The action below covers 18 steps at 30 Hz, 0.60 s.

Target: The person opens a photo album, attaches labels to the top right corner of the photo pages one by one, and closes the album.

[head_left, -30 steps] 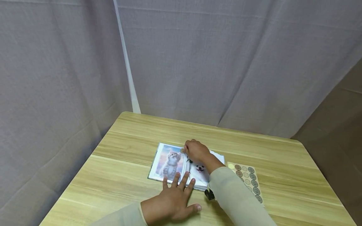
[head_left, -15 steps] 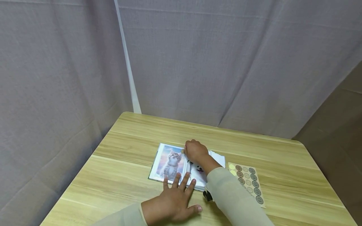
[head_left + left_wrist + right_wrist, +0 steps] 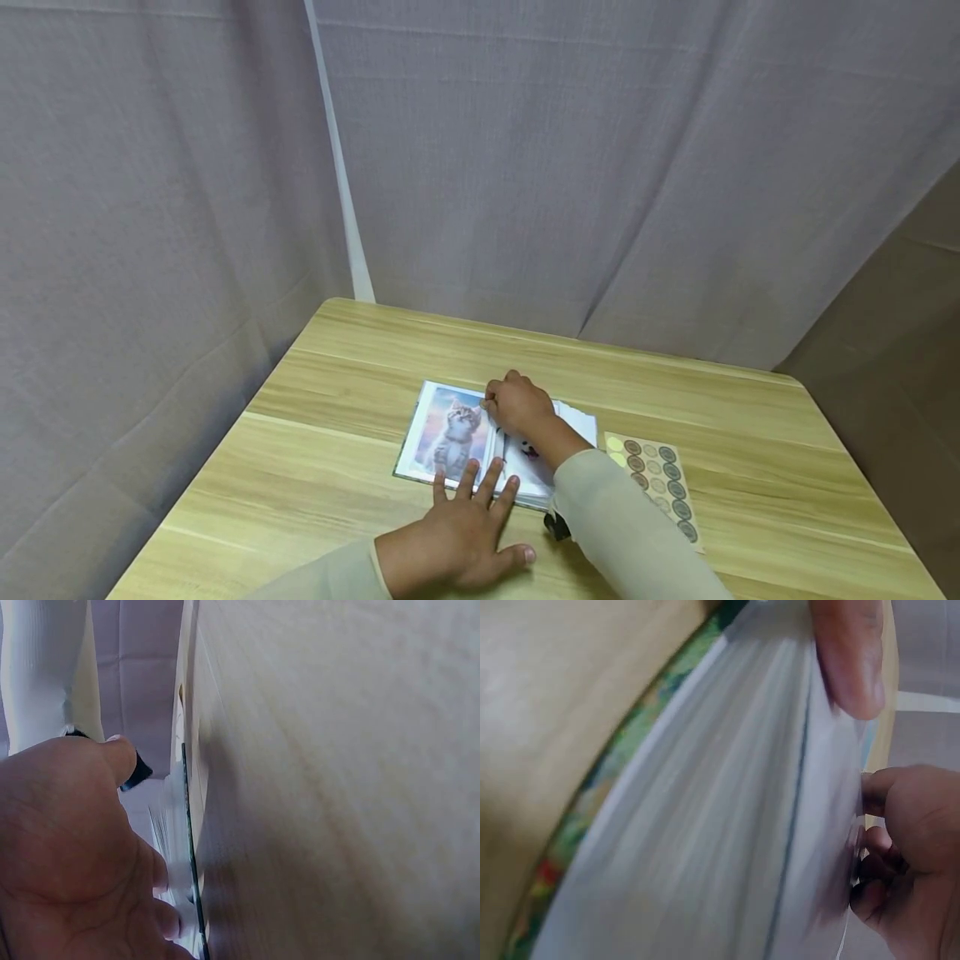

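Observation:
A photo album (image 3: 408,454) lies open on the table, a kitten picture (image 3: 453,433) on its left page and a white dog picture on its right, mostly hidden. My left hand (image 3: 457,533) is spread flat, fingertips resting on the album's near edge by the spine. Above the dog page my right hand (image 3: 519,406) has its fingers curled, pinching a small round tan sticker (image 3: 485,405) at the kitten picture's upper right corner. The sticker is partly covered by the fingertips. In the right wrist view, the right hand's fingers (image 3: 874,889) meet the page near the album's fanned page edges (image 3: 705,787).
A sheet of round stickers (image 3: 652,479) lies right of the album, partly under the right sleeve, with bare yellow circles (image 3: 615,450) at its upper left. A black object (image 3: 556,527) shows below the right sleeve. Grey curtains (image 3: 480,167) stand behind the wooden table.
The right hand's fingertips have shifted slightly left and down over the sticker, and the fingers have loosened from a tighter curl. My left hand and the album have stayed in place.

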Tool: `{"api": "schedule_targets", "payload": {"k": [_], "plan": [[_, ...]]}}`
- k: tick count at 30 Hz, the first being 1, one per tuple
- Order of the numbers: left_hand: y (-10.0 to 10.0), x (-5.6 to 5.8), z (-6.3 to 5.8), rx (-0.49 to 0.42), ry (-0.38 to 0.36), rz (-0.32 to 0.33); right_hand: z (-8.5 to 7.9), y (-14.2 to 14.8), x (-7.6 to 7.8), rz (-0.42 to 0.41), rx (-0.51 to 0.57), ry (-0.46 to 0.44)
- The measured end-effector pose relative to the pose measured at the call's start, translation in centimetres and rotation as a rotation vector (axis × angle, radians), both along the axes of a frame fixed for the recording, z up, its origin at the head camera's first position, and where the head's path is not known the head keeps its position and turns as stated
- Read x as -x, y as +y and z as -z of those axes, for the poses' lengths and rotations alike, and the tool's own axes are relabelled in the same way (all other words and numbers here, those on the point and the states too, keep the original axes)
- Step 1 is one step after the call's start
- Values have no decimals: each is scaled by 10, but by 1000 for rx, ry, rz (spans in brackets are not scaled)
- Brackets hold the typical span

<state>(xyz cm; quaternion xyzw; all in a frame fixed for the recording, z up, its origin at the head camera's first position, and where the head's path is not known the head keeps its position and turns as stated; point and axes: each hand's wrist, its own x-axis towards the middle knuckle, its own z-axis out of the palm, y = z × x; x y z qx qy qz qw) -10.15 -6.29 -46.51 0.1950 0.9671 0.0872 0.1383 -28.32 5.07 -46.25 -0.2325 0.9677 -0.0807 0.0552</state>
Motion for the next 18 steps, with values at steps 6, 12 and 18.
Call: {"api": "schedule_targets", "payload": {"k": [6, 12, 18], "plan": [[0, 3, 1, 3, -12, 1, -5, 15, -11, -48, 72, -9], [-1, 7, 0, 18, 5, 4, -4, 31, -19, -110, 152, 40], [-3, 7, -2, 14, 48, 7, -7, 44, -26, -155, 226, 78]]}}
